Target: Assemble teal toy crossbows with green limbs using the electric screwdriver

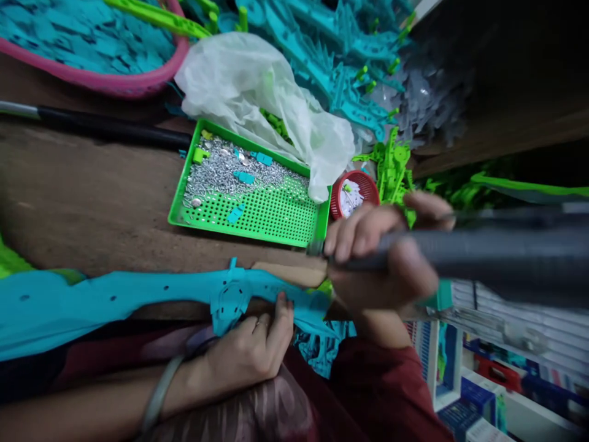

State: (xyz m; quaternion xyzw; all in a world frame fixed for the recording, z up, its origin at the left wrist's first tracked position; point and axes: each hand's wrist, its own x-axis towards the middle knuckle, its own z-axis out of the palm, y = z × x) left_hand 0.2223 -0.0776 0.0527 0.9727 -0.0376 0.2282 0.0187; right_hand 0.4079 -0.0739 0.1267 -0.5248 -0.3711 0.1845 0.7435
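1. Worn brown wooden desk [92,202] fills the middle of the view, crowded at its far edge with plastic parts.
2. Right hand [381,252] has its grip closed around a long grey pen-shaped power tool [483,252], whose tip points at the near right corner of the green perforated plastic tray [257,212].
3. Left hand [251,347] has its grip loosely curled, fingertips pressing on a long flat turquoise plastic toy part [138,301] that lies across the desk edge, nearer than the tray.
4. Inside the tray lies a heap of small silvery metal screws [230,172], with a few turquoise and green bits among them.
5. Just right of the tray stands a small round red plastic basket [356,190] holding small pale pieces too blurred to name.
6. A crumpled clear plastic bag [267,98] overlaps the tray's far right corner.
7. Beyond the tray lie heaped turquoise plastic frames [331,55]; to its far left sits a pink-rimmed basket [115,80] of turquoise pieces.
8. A dark rod [92,123] lies on the desk left of the tray.
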